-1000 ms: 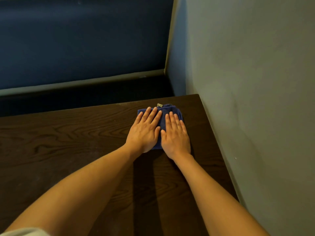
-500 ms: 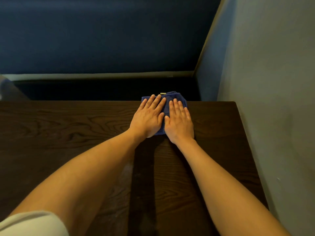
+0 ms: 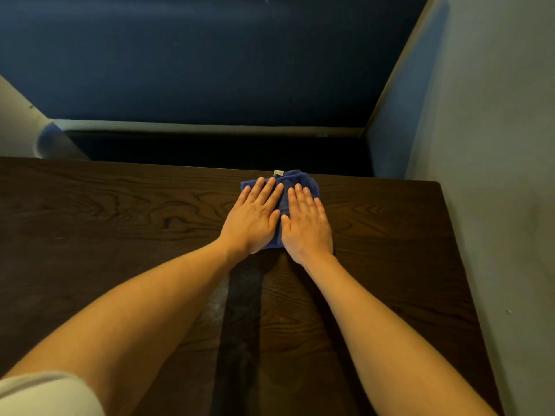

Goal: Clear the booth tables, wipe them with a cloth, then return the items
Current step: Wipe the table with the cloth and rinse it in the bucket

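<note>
I am pressing both hands flat on a folded blue cloth (image 3: 295, 183) lying at the far edge of the dark wooden bench (image 3: 120, 211), a little right of the frame's centre. My left hand (image 3: 251, 219) is covering the cloth's left half, and my right hand (image 3: 306, 225) is lying just beside it on the right half, the two thumbs nearly touching. Neither grip is closing on anything: the fingers of both hands are lying straight and close together, palms down, pointing toward the top of the frame. The cloth's far corner is poking out beyond my fingertips, and a small pale tag (image 3: 278, 173) is showing there at the bench edge. A darker stripe (image 3: 240, 310) on the wood is running from below the cloth down toward the bottom of the frame, between my forearms. Beyond the bench, a dark blue booth seat back (image 3: 210, 61) is filling the upper part of the frame, and a grey wall (image 3: 495, 175) is standing along the right. A pale sleeve (image 3: 45, 394) is showing at the lower left corner.
</note>
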